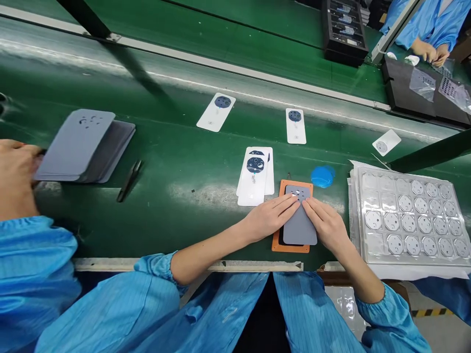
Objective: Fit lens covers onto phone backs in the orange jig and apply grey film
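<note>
My left hand (pixel 272 215) and my right hand (pixel 327 221) meet over a grey phone back panel (pixel 300 228), gripping it by its top part with the fingers held together. The panel has small holes near its top end and lies slightly tilted over an orange fixture (pixel 290 248), whose black inner part shows along the lower left. Whether the panel is seated in the fixture, I cannot tell. Left of the fixture, overlapping white phone-shaped panels (pixel 252 191) with dark round camera areas rest on the green bench. A blue round film (pixel 323 176) lies just beyond my right hand.
On the left are a stack of grey panels (pixel 75 142), black tweezers (pixel 129 180) and a co-worker's hand (pixel 16 176). Single white panels (pixel 214 119) lie farther back. A clear tray (pixel 375 240) of round parts stands at right. A metal rail and dark posts cross the bench.
</note>
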Available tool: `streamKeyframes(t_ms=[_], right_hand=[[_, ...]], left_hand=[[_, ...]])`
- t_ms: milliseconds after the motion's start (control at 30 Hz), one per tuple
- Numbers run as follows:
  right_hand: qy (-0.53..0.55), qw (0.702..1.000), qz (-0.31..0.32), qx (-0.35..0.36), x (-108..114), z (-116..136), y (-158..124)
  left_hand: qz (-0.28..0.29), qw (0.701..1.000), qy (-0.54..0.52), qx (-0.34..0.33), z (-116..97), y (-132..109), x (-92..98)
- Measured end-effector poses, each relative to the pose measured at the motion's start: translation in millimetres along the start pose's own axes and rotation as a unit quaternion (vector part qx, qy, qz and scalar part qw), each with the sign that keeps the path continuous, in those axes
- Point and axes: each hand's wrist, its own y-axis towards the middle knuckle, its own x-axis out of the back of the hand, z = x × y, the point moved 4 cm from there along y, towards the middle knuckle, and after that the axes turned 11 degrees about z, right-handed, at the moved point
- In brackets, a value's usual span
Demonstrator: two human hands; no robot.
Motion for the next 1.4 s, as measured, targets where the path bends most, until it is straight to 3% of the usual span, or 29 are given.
streamKeyframes(t_ms=[200,400,533,833,1233,1333,1400], right_hand=[[-0.006,1.0,0.026,0.0,-4.8,-4.2,5.0],[0.046,0.989,0.135,-0.038,-24.9,-7.0,13.4],[0.064,0.985,0.153,-0.045,-29.7,-4.2,12.8],[0.054,0.985,0.158,-0.042,-24.8,14.3,-10.2],[0.064,0.987,0.133,-0.061,-36.2,10.1,-14.7],[0.112,0.989,0.087,-0.042,-30.0,8.4,-13.5],[0.227,0.972,0.012,-0.062,-18.6,2.2,-13.2]], left_hand=[[0.041,0.999,-0.007,0.015,10.9,-5.2,-7.9],[0.154,0.986,-0.047,0.044,15.3,4.9,-12.0],[0.202,0.975,-0.078,0.05,11.9,6.2,-9.0],[0.155,0.984,-0.047,0.078,-7.1,-12.9,-9.4],[0.219,0.971,-0.073,0.06,3.2,-9.0,-2.5],[0.196,0.965,-0.16,0.065,14.1,-8.0,2.0],[0.129,0.95,-0.262,0.115,25.1,-3.2,11.7]])
